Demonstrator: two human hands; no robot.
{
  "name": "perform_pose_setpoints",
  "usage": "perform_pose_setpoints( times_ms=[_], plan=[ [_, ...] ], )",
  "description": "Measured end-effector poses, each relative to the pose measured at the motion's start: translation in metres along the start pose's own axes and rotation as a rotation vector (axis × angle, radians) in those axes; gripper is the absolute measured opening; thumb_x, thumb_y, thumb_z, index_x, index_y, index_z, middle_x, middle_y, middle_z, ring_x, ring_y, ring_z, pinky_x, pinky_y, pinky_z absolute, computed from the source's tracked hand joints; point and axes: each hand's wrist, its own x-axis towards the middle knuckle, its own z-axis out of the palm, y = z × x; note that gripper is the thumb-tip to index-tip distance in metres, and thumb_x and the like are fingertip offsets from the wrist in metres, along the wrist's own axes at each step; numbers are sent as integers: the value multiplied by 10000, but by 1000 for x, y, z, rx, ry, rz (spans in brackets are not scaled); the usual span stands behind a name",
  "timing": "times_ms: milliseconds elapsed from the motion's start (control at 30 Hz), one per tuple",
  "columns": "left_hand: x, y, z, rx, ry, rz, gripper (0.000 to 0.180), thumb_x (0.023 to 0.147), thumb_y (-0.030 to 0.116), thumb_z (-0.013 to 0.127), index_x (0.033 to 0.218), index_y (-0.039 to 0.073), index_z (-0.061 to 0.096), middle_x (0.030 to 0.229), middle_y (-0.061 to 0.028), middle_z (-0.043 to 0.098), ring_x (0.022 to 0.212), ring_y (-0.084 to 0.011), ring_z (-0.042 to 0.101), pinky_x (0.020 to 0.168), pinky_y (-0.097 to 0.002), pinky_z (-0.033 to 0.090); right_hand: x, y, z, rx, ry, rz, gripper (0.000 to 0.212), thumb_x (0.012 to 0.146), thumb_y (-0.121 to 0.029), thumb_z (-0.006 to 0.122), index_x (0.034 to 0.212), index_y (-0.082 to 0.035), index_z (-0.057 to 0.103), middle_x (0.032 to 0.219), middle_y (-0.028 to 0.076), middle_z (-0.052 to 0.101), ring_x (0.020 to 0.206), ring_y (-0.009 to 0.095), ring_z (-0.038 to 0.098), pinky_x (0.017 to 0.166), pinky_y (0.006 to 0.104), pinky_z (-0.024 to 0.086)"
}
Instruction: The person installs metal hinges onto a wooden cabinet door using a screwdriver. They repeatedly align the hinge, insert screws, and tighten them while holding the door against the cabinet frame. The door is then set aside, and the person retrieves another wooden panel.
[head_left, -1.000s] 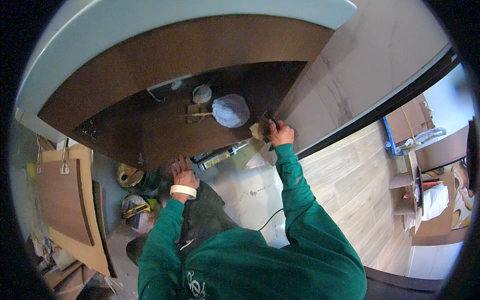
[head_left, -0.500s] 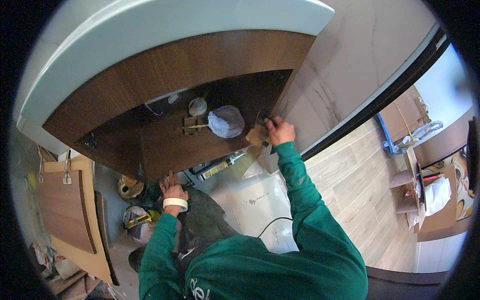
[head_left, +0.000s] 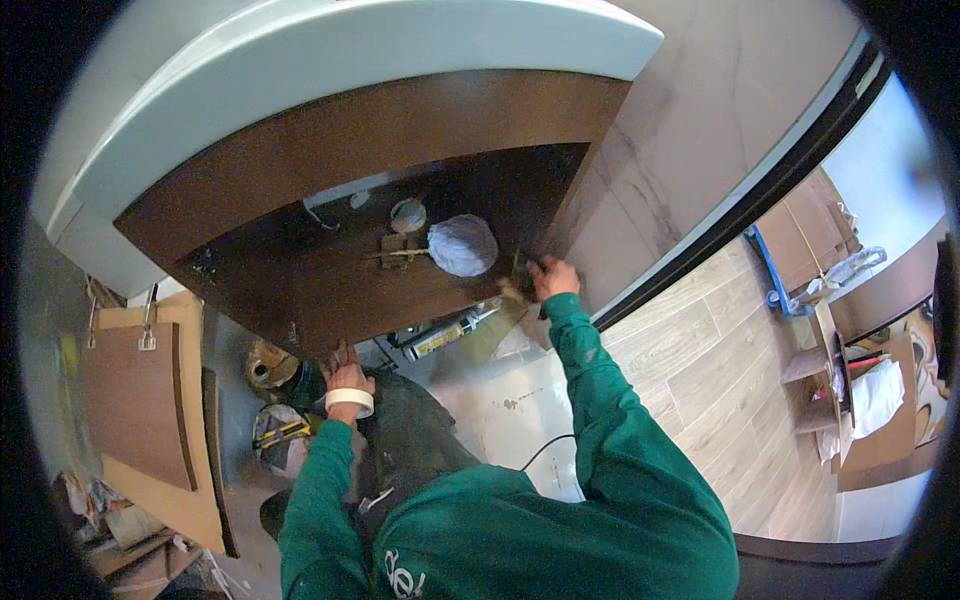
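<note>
My right hand (head_left: pixel 554 279) is closed at the right end of a dark brown cabinet (head_left: pixel 420 300), by the side panel. A brown, limp, rag-like piece (head_left: pixel 514 292) hangs at its fingers, smeared by motion. My left hand (head_left: pixel 347 374) lies with fingers stretched out at the cabinet's lower front edge, holding nothing. A roll of masking tape (head_left: pixel 350 403) circles my left wrist. Inside the open cabinet sit a white-lined round container (head_left: pixel 463 246), a small cup (head_left: pixel 408 215) with pale stuff in it, and a brush (head_left: pixel 398 252) lying beside them.
Below the cabinet lies a sealant cartridge (head_left: pixel 440 338). Left of my knee stand an open can (head_left: pixel 270 366) and a container holding a yellow utility knife (head_left: pixel 283 434). Brown panels (head_left: pixel 140 405) lean at the left. A pale curved top (head_left: pixel 360 50) overhangs the cabinet.
My right hand has shifted slightly left and down along the cabinet's right end, and the brown piece has swung lower. My left hand stays at the edge. The view has shifted slightly.
</note>
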Motion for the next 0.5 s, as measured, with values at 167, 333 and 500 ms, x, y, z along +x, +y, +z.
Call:
perform_pose_setpoints(
  times_ms=[167,333,500],
  plan=[
    [1,-18,-5,-124,-125,-147,938,725,330,734,1465,19,250,1441,-216,380,1318,-395,378,1098,-525,277,-27,24,38,443,-120,69,457,821,-472,647,1097,-110,686,941,235,678,907,435,632,822,448,507],
    [-6,3,-69,-561,239,45,713,717,378,763,1263,-22,539,1119,-234,647,1017,-377,626,886,-419,504,-39,-19,20,1046,-164,121,480,863,-394,629,1126,7,649,1037,143,687,959,323,639,845,397,499],
    [-33,41,-218,-1772,167,465,621,859,164,669,1372,-46,389,1258,-219,582,1095,-344,616,894,-422,525,-52,-94,-47,1680,-415,37,450,911,-335,584,1243,-33,558,1128,145,646,974,264,633,789,389,524]
  ],
)
